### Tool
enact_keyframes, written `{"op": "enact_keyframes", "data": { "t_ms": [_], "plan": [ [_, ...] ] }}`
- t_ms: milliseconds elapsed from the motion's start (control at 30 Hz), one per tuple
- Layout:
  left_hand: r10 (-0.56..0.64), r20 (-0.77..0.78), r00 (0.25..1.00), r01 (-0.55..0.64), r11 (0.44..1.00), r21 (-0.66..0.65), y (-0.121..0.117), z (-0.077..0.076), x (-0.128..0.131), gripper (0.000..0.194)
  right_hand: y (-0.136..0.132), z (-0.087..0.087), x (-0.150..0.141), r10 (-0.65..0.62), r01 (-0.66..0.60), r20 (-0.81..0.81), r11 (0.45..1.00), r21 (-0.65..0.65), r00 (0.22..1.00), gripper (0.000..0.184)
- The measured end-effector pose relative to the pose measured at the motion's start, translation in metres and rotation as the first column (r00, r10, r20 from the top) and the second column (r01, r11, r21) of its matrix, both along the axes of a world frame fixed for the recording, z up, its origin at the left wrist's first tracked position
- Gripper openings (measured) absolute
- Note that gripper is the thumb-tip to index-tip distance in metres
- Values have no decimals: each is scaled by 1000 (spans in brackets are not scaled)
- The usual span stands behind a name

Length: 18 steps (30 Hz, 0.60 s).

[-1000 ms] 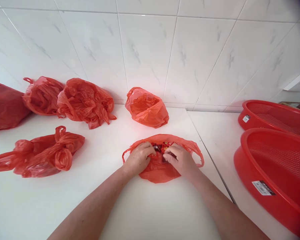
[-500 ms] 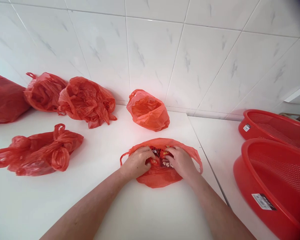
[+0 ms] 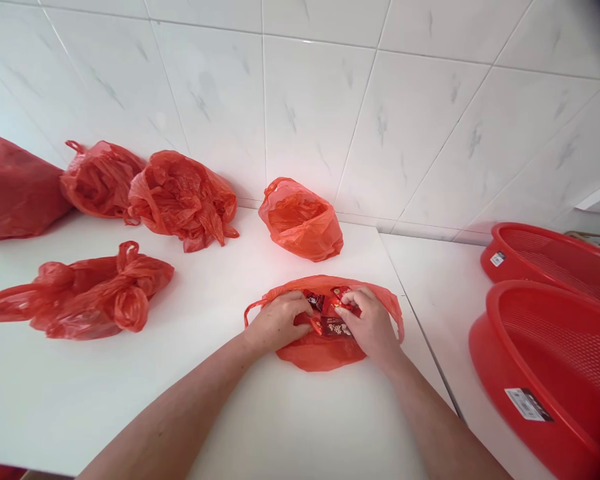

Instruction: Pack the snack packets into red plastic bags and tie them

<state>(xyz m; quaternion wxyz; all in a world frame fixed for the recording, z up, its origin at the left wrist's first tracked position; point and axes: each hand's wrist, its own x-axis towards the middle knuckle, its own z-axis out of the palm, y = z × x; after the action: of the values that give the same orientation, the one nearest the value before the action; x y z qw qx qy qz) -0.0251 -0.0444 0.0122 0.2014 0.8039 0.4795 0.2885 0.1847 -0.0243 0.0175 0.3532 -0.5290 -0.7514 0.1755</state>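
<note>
In front of me an opened red plastic bag (image 3: pixel 320 357) lies on the white table, with several small red and dark wrapped packets (image 3: pixel 336 327) inside. My left hand (image 3: pixel 283 321) reaches in over the bag's left side, thumb and fingers closed on a small red packet (image 3: pixel 316 325). From the right side my right hand (image 3: pixel 373 325) pinches another red packet (image 3: pixel 341 305) between thumb and forefinger. Parts of both packets are hidden by the fingers.
Behind the bag stands another open red bag (image 3: pixel 303 223) by the tiled wall. Several crumpled red bags (image 3: pixel 183 197) fill the left side, one a knotted bag (image 3: pixel 93 293). Two red plastic baskets (image 3: pixel 490 333) stand on the right, beyond a seam in the table.
Both hands have closed on red packets inside the bag and drawn them up slightly. The camera view has shifted a little to the left.
</note>
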Motion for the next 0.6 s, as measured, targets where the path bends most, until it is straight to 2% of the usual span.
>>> {"op": "enact_keyframes", "data": {
  "t_ms": [200,333,500,600],
  "plan": [
    [61,26,998,-62,997,35,2,0,-1,38,0,-2,1,29,-30,-58,999,-15,998,9],
    [122,74,990,-126,990,58,6,-2,-1,42,3,-1,0,-15,15,-52,1000,5,999,17],
    [111,-60,992,-109,993,45,13,-3,4,41,5,-3,1,-116,117,111,993,-5,987,26],
    [95,-125,988,-92,995,31,16,-1,9,36,7,-5,1,-121,135,230,990,-46,966,32]
  ]
}}
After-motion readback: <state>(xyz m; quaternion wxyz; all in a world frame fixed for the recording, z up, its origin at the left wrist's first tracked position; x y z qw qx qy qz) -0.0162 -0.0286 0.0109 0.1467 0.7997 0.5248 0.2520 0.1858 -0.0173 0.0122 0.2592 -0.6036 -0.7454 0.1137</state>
